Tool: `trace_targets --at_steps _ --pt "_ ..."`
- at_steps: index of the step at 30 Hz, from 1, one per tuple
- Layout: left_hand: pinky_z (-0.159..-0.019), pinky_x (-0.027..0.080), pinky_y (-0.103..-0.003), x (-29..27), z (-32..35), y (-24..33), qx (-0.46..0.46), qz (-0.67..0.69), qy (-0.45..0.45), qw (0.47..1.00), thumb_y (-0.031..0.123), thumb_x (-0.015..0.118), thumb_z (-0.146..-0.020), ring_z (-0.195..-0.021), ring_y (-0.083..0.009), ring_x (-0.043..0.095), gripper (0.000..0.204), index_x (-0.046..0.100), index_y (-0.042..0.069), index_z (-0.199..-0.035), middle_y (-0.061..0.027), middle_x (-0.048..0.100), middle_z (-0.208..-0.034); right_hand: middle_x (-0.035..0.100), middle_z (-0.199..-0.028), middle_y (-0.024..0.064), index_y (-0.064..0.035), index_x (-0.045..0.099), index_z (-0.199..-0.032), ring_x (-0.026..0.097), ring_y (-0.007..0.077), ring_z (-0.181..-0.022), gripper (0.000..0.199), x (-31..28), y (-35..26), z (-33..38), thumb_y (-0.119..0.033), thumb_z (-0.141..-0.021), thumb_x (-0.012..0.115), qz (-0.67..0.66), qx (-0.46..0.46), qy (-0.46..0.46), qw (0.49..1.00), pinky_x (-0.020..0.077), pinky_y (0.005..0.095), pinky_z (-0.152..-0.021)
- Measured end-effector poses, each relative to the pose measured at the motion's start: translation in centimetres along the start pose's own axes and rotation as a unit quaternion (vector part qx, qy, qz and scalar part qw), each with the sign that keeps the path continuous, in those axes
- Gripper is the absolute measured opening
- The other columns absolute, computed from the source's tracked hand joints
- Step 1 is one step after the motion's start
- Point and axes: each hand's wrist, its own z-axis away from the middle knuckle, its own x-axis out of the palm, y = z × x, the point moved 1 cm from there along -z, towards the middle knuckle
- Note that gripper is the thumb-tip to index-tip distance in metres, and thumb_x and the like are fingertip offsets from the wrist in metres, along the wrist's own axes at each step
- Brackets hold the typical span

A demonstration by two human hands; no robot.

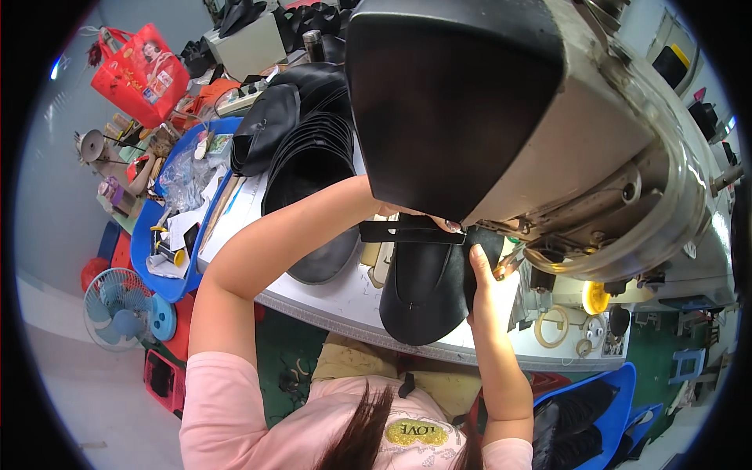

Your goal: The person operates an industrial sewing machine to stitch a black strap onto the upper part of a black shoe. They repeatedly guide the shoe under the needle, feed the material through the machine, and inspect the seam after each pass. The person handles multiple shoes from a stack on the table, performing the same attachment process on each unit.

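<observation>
1. The black, round-toed leather shoe upper (415, 309) lies beneath the black-fronted, metallic-grey machine head (462, 102), reaching the near edge of the white bench (356, 304); a narrow black strip (392, 233) crosses its far part.
2. Right grip (484, 283): thumb on the upper's right side, fingers out of sight; I cannot tell whether it is clamped.
3. Left grip (392, 209): just beyond the strip, a fingertip near its right end; whether it is closed cannot be told.
4. The step in hand looks like positioning leather at the machine; the next move probably calls for keeping the layers flat and aligned.
5. The machine head hides the upper's far end and most left fingers; its top is cut off.
</observation>
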Motion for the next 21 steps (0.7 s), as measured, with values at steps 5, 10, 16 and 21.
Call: trace_targets --at_steps 5,10,16,21 --pt "-0.085 0.036 -0.029 0.1 -0.5 -0.3 0.003 -0.003 -0.002 1.0 0.011 0.069 -0.067 -0.102 -0.022 0.047 0.044 0.053 0.0 -0.106 -0.0128 0.054 -0.104 0.052 -0.088 0.0091 0.0007 0.043 -0.1 0.054 0.0147 -0.077 0.04 -0.8 1.6 -0.6 -0.02 -0.074 0.065 -0.011 -0.038 0.011 0.999 0.0467 0.0252 -0.064" --pt "-0.085 0.036 -0.03 0.0 -0.5 -0.5 0.002 -0.002 -0.004 1.0 0.011 0.069 -0.067 -0.102 -0.0222 0.047 0.044 0.053 0.0 -0.107 -0.0127 0.054 -0.105 0.052 -0.083 0.0059 -0.0014 0.044 -0.1 0.05 0.0105 -0.069 0.037 -1.0 1.5 -0.7 -0.02 -0.075 0.064 0.042 -0.023 0.037 0.998 0.0432 0.0224 -0.055" --pt "-0.085 0.036 -0.03 -0.2 -1.1 -0.5 0.005 -0.002 -0.001 1.0 0.011 0.069 -0.067 -0.103 -0.0224 0.047 0.045 0.053 0.001 -0.107 -0.0127 0.054 -0.105 0.049 -0.056 0.0007 -0.0036 0.053 -0.068 0.043 0.0068 -0.044 0.015 -4.4 1.7 -1.1 -0.013 -0.08 0.056 0.265 -0.213 -0.025 0.94 0.0322 0.018 -0.038" --pt "-0.086 0.036 -0.03 -0.3 -1.3 -0.8 0.006 0.003 0.002 1.0 0.011 0.069 -0.066 -0.103 -0.0225 0.047 0.045 0.053 0.001 -0.107 -0.0127 0.054 -0.105 0.054 -0.058 0.006 -0.0035 0.054 -0.063 0.046 0.0076 -0.045 0.018 -12.8 -4.4 1.3 -0.008 -0.08 0.053 0.391 -0.466 0.114 0.785 0.0358 0.0199 -0.04"
